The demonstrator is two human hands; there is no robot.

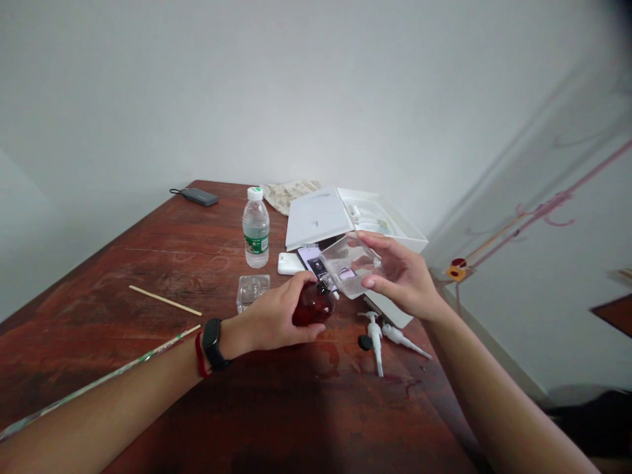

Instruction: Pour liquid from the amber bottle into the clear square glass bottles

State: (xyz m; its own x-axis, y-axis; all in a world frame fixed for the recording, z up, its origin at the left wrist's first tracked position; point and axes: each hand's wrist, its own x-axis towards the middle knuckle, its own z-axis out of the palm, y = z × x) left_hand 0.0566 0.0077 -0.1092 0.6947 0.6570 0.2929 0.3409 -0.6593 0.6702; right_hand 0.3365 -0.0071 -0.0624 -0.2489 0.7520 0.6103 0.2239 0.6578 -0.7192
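Grips a red bottle [313, 306] in the left hand [271, 322], fingers [302, 282] wrapped tight round its body, standing on the counter [162, 263] toward the right edge, about midway between front and back. Holds a clear tub [351, 262] in the right hand [405, 283], fingers [376, 283] pinched on its near wall and rim, tilted with 1 corner low, just above the bottle's neck. Cannot tell the tub's contents, if any. Looks risky on 3 counts. First, could miss the neck when pouring: a wide tub lip over a small opening, with wet red patches [328, 365] on the wood just in front as a warning. Second, could splash the phone [316, 262] lying right behind the bottle and the white box [390, 227] beside it, both close enough to catch drops. Third, could slip: only fingertips on a smooth tub wall, and, if knocked, could tip the bottle toward the 2 pumps [378, 336] and black cap [365, 342] lying loose near the right edge. Little to fear for the water bottle [255, 227], small tray [253, 291] and stick [165, 300], well apart to the left.
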